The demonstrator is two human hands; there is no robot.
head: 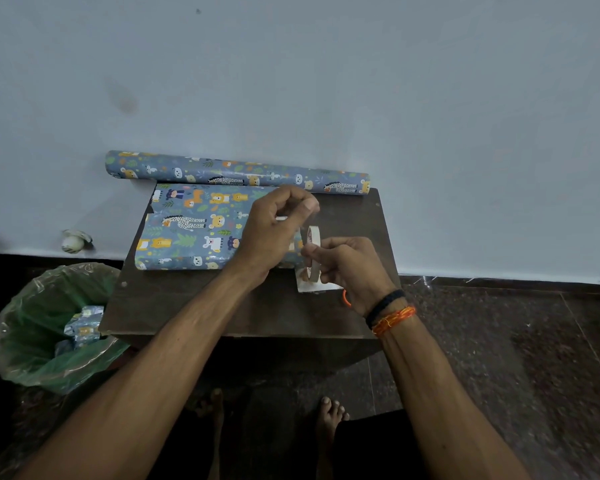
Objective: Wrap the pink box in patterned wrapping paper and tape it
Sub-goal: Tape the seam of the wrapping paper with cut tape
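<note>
The taping step looks in hand: beside the wrapped box (191, 230) on the table (194, 306), the right hand (350, 268) grips the tape roll (314, 252), the left hand (278, 226) pinches its free end, next needing a strip torn off and pressed over the seam

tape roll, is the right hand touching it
Touching. The head view shows the right hand with its fingers curled round the tape roll, holding it upright above the table.
</note>
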